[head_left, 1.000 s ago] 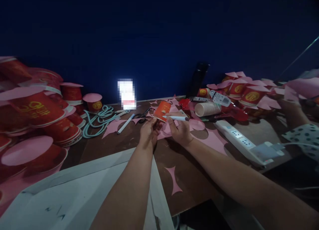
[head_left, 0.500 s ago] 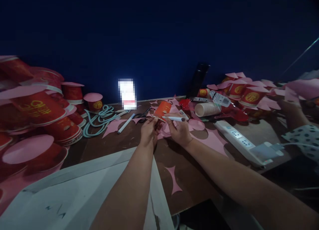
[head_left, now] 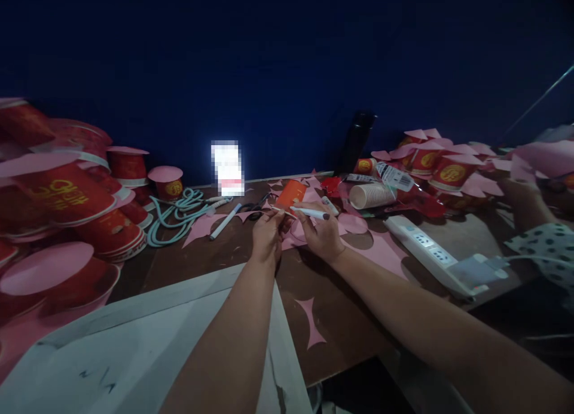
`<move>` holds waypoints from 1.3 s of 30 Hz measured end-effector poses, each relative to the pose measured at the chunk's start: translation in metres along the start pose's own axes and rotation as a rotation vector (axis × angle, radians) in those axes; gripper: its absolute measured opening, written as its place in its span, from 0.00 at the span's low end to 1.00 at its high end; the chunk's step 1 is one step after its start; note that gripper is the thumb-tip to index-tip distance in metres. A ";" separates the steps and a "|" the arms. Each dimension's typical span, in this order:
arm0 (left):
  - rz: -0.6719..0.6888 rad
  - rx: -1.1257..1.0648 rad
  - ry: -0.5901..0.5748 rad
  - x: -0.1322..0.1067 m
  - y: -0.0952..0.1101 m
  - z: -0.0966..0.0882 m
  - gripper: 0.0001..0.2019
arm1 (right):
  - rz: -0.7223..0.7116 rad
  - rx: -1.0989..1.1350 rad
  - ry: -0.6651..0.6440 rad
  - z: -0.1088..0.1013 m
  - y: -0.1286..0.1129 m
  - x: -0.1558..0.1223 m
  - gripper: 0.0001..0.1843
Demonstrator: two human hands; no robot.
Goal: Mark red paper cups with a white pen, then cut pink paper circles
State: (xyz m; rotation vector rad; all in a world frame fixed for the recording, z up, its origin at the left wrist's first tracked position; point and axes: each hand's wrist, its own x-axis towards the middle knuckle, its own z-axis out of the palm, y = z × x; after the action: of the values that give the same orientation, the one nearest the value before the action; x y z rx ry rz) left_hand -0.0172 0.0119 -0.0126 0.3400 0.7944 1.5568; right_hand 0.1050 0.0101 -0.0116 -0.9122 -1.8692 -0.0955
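Note:
In the middle of the table, my left hand is closed on the near rim of a small orange-red paper cup. My right hand grips a white marker pen, its tip end close to the cup's rim; whether it touches cannot be made out. Around both hands lie pink paper scraps. Left of the cup are dark-handled scissors and a second white marker. A cut pink offcut rests nearer to me, between my forearms.
Red cups with pink paper discs are heaped at left and right. A pale blue cable, a bright blurred screen, stacked paper cups, a power strip and a white box surround my arms. Another person's hand is at far right.
The view has shifted very slightly. My right hand and the marker have barely moved beside the cup; my left hand keeps its hold on the rim.

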 end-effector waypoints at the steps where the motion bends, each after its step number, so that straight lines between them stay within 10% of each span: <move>1: -0.002 0.003 0.000 0.000 0.000 0.000 0.06 | 0.001 0.002 -0.004 0.000 0.000 0.000 0.10; 31: -0.115 -0.284 0.007 0.001 0.005 -0.003 0.03 | 0.153 0.254 0.101 -0.002 0.004 -0.001 0.09; 39: -0.078 -0.353 0.057 -0.003 0.012 0.002 0.07 | 0.847 0.651 0.057 0.007 0.003 0.005 0.12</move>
State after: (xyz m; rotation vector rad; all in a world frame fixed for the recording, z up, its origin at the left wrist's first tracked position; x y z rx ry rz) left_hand -0.0243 0.0097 -0.0023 0.0063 0.5543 1.6031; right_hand 0.1006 0.0180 -0.0118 -1.1182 -1.1932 0.9312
